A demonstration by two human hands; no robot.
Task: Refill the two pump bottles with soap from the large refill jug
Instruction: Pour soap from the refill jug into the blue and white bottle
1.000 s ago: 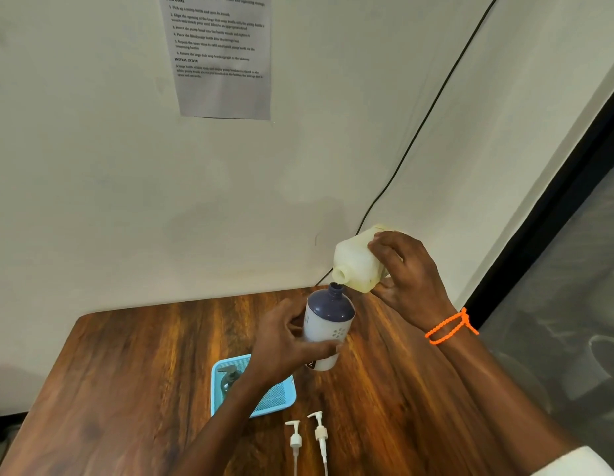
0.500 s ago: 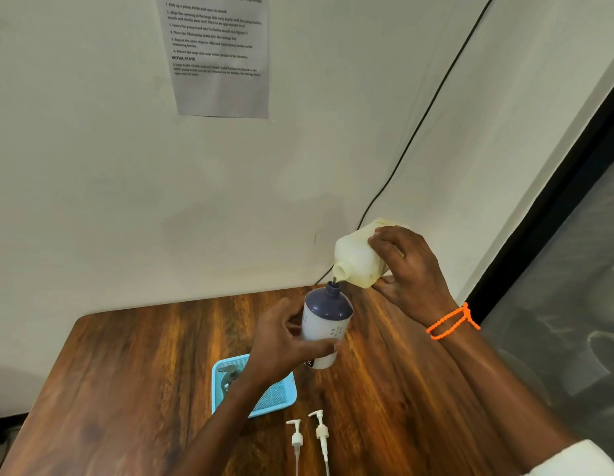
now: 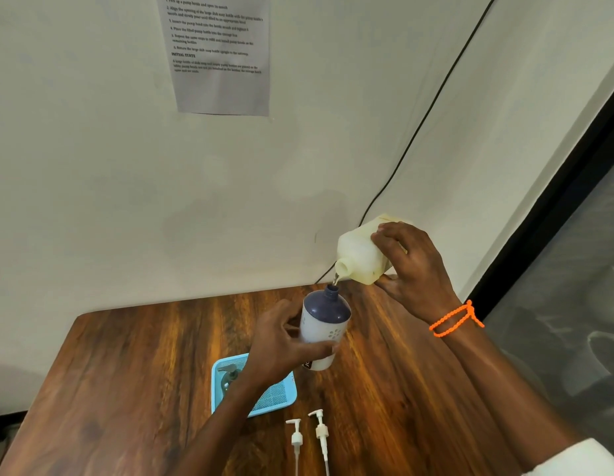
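**Soap running from jug into bottle over wooden table**

Pale wall behind, printed sheet [image 3: 223, 56] taped high, black cable [image 3: 432, 108] slanting down to the back edge of a dark wooden table [image 3: 127, 389].

Above the table's far right part, right hand [image 3: 415, 269] wrapped round the pale yellow jug [image 3: 360, 255]; fingers over its top side, thumb beneath, grip pressed tight on the body. Jug tipped far over, mouth aimed down and left, just above the bottle's open neck. Thin stream of soap [image 3: 336, 279] falling from mouth toward neck. Orange beaded band [image 3: 457, 319] round the right wrist.

Left hand [image 3: 285, 345] clasped round the white bottle [image 3: 321, 334] with the dark blue shoulder, grip closed on its lower half, bottle held nearly upright, leaning slightly. Cannot tell whether its base touches the table.

Nearer, partly under the left forearm, blue tray [image 3: 278, 396] flat on the table, with a grey pump bottle [image 3: 228, 374] lying in its left part. Just right of the tray, near the front edge, two white pumps [image 3: 307, 438] lying side by side, apart from each other, tubes pointing toward the viewer.
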